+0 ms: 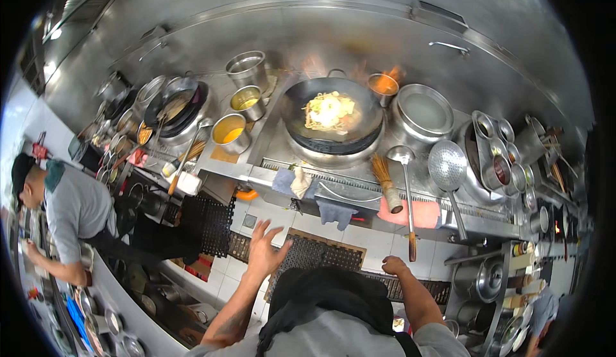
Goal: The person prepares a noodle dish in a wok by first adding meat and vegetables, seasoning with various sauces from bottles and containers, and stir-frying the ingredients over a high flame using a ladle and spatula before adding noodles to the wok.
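Note:
My left hand (267, 250) is raised above the floor in front of the stove, its fingers spread and nothing in it. My right hand (394, 265) hangs lower, fingers curled, with no object visible in it; the wooden handle end of a steel ladle (408, 179) is close by but apart from it. Ahead, a black wok (356, 111) on a burner holds noodles with pale yellow, egg-like food (329, 111). A bamboo wok brush (386, 184), the ladle and a perforated skimmer (447, 165) rest along the stove's front edge.
Flames rise behind the wok and around a metal cup (383, 86). Pots of yellow liquid (231, 135) stand left, a water-filled pot (424, 109) right. Seasoning containers (500, 172) sit farther right. Cloths (409, 212) lie on the front rail. Another person (77, 208) works at the left counter.

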`<move>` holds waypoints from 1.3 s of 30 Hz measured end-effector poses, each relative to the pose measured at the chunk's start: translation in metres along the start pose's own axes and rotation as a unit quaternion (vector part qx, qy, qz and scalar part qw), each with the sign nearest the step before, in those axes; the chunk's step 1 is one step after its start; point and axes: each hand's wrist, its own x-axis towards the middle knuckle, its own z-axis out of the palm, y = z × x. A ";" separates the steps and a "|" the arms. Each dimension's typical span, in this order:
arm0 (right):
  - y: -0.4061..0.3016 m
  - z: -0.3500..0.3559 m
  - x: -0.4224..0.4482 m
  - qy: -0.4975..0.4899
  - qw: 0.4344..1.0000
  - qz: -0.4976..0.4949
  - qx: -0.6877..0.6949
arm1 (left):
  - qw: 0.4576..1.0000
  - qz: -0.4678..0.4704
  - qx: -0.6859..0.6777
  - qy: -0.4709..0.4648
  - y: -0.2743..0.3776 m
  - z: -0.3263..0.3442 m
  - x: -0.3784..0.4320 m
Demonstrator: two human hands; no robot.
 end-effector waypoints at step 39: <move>0.111 0.350 -0.281 0.070 0.757 0.389 0.520 | 0.789 0.449 -0.230 -0.351 0.404 0.261 0.090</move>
